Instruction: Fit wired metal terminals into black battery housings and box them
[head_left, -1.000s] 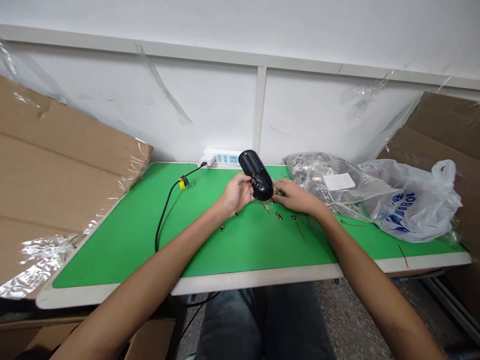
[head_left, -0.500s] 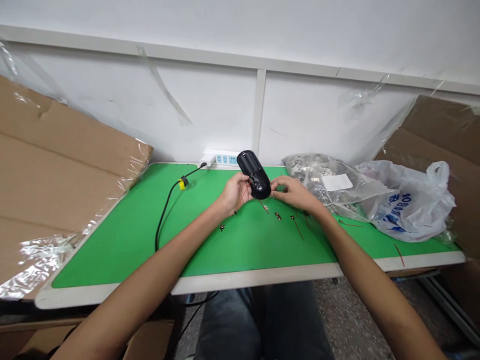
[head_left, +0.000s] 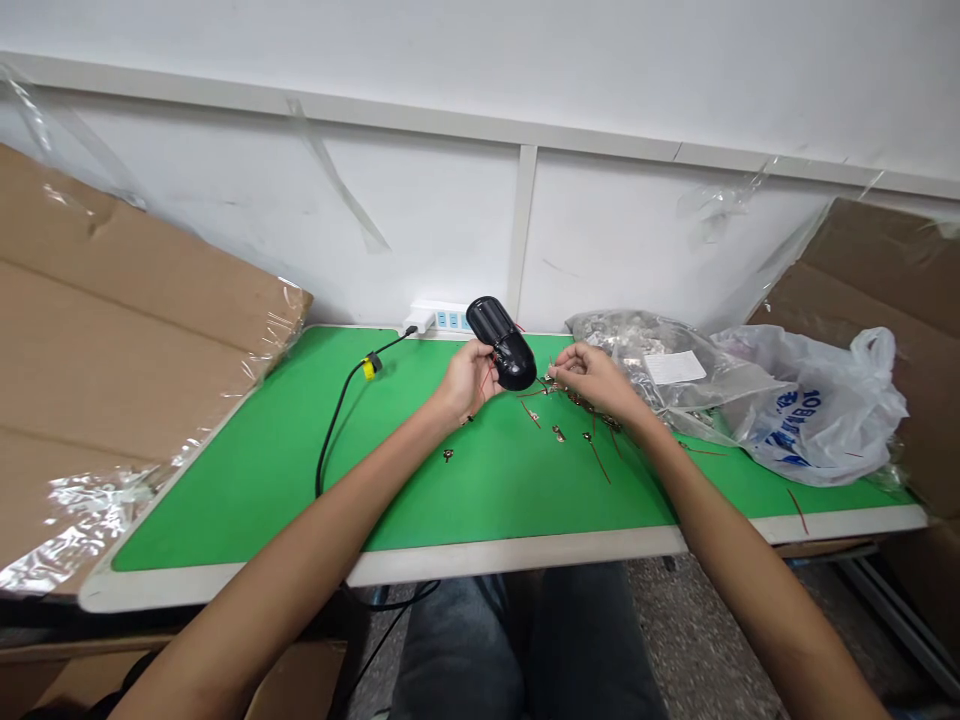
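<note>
A glossy black oval plastic housing (head_left: pixel 513 362), with grooves at its far end, is tilted above the table in my left hand (head_left: pixel 469 383). A thin red wire (head_left: pixel 484 380) shows beside my left fingers. My right hand (head_left: pixel 589 378) is just right of the housing, apart from it, with thumb and fingertips pinched on a small metal contact (head_left: pixel 550 374). Under and beside that hand lie several small metal contacts with red wires (head_left: pixel 589 402). Closer to me are a loose contact (head_left: pixel 559 434) and another contact with a red wire (head_left: pixel 589 438).
A white power strip (head_left: pixel 450 318) with a plugged-in black cable (head_left: pixel 337 400) stands by the wall. At the right are a clear bag of metal parts (head_left: pixel 637 335) and a white plastic bag (head_left: pixel 817 420). Cardboard (head_left: pixel 135 340) leans over the left edge of the green table (head_left: pixel 247 500).
My right hand has moved slightly right, away from the housing, and a small metal contact now shows at its fingertips. The housing has shifted a little left and up in my left hand.
</note>
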